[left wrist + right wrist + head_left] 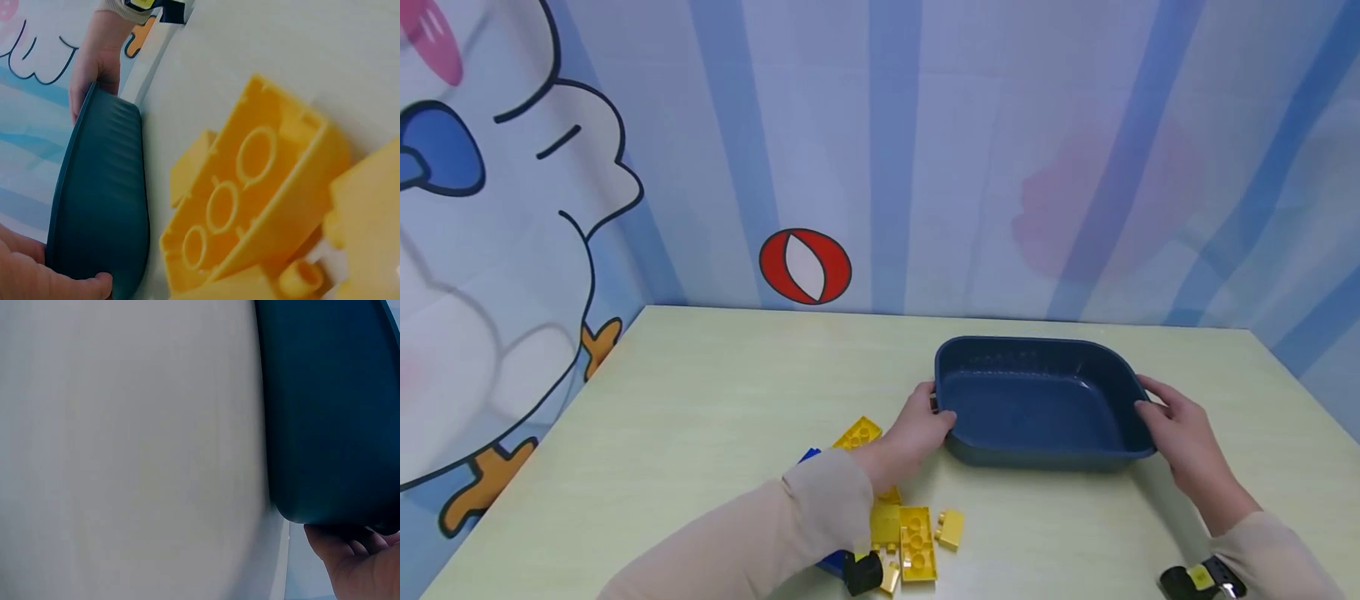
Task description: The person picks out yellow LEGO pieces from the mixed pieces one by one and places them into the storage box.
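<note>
A dark blue plastic basin point(1037, 408), rectangular with rounded corners, faces up over the right part of the table. My left hand point(917, 429) grips its left end, the thumb over the rim and the fingers around the outside. At the opposite end, my right hand point(1187, 442) holds the rim with the thumb on the near side. In the left wrist view the basin's side wall point(100, 187) stretches between both hands. The right wrist view shows the basin's outside point(331, 412) with the right hand point(356, 562) at its lower end.
Yellow toy building blocks point(917, 546) and some blue ones lie under and beside my left forearm, partly hidden by the sleeve. One large yellow block point(294, 222) shows its hollow underside. A patterned curtain point(955, 167) hangs behind the pale table point(737, 375).
</note>
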Tool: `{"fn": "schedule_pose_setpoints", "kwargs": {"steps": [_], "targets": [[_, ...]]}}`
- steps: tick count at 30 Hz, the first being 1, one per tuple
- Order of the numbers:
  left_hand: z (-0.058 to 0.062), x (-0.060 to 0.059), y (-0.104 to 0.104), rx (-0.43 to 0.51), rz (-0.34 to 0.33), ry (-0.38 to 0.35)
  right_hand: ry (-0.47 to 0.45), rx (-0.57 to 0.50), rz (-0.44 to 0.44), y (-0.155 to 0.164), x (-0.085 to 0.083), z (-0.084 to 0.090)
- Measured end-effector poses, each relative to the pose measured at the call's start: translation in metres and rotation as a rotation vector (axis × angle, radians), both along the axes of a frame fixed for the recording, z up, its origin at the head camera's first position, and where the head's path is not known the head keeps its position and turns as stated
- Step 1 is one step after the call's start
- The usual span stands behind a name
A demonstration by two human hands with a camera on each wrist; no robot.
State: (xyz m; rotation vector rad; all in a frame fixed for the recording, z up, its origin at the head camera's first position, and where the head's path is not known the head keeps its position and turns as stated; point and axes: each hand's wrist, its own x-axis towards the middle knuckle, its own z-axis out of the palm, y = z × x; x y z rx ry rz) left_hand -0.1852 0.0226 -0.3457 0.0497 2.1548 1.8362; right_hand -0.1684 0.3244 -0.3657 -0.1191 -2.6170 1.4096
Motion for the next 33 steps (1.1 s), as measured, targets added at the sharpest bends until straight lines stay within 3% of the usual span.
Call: {"fn": "schedule_pose_setpoints", "kwargs": {"steps": [13,18,24,33], "targets": [[0.000,0.033,0.007,-0.005,-0.044,0.018,-0.058,-0.002,-0.024,0.018,0.026,-0.007],[0.000,0.046,0.008,0.033,-0.055,0.007,-0.073,-0.036,-0.029,0.023,0.034,-0.009],[-0.001,0.054,0.007,0.034,-0.091,0.007,-0.119,-0.049,-0.026,0.026,0.041,-0.010],[-0.008,0.067,0.002,0.074,-0.136,0.072,-0.186,-0.065,-0.001,0.027,0.049,-0.013]]}}
